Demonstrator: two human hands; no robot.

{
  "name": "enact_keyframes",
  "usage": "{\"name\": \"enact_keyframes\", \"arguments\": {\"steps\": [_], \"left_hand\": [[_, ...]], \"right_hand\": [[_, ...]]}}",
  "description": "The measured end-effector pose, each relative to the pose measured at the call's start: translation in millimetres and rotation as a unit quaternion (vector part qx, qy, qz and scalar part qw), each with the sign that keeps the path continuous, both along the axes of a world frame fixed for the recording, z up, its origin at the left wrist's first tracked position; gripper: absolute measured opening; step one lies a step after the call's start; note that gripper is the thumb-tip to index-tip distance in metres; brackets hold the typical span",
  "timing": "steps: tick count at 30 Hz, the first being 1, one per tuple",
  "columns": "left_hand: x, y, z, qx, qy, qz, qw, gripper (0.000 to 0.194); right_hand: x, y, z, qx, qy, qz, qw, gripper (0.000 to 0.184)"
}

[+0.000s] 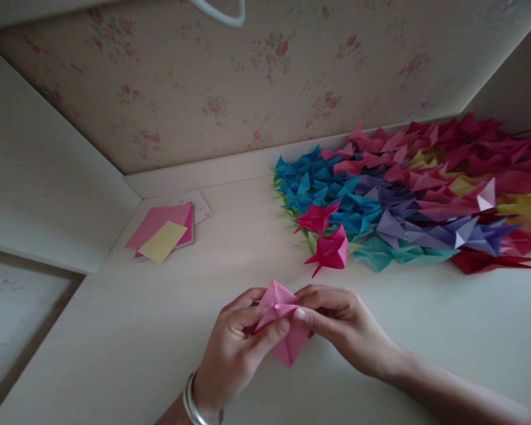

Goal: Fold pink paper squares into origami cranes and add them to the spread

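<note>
A partly folded sheet of pink origami paper (291, 348) is held between both hands, above the near part of the white table. My left hand (243, 342) grips its left side, thumb lying across the front. At the right edge, my right hand (336, 316) pinches a fold with thumb and fingertips. The paper is diamond-shaped, with a centre crease and a raised flap in the middle. Some fingers are hidden behind it. Just beyond lie two dark pink folded paper cranes (331, 251), the nearer one close to my right hand.
A large heap of folded paper cranes (393, 189) in blue, purple, pink, red and yellow covers the table's right back. Pink and yellow paper sheets (163, 242) are stacked at the left. Behind stands a floral-papered wall (230, 88); a white panel (48, 147) bounds the left.
</note>
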State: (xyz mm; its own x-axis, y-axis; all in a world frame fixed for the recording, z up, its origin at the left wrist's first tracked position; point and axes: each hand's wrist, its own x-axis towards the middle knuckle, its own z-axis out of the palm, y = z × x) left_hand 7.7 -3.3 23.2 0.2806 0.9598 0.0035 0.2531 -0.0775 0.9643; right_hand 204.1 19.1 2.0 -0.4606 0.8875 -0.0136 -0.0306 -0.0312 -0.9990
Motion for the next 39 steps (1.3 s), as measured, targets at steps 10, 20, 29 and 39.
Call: {"name": "enact_keyframes", "arguments": {"steps": [10, 20, 29, 39], "left_hand": [[6.7, -4.3, -6.9, -0.032, -0.005, 0.053, 0.998, 0.031], [6.5, -4.3, -8.5, -0.045, 0.021, 0.064, 0.997, 0.022], [2.6, -9.7, -18.0, -0.012, 0.057, 0.126, 0.990, 0.042], [3.5, -4.4, -15.5, -0.028, 0.065, 0.117, 0.991, 0.036]], "right_hand": [[-4.8, -5.3, -1.0, 0.020, -0.045, -0.001, 0.999, 0.034], [-5.4, -6.3, -3.4, -0.012, -0.056, -0.029, 0.998, 0.031], [-11.5, -9.9, -13.5, -0.002, -0.011, -0.097, 0.995, 0.016], [-11.8, -11.3, -13.9, 0.007, -0.025, -0.070, 0.997, 0.013]]}}
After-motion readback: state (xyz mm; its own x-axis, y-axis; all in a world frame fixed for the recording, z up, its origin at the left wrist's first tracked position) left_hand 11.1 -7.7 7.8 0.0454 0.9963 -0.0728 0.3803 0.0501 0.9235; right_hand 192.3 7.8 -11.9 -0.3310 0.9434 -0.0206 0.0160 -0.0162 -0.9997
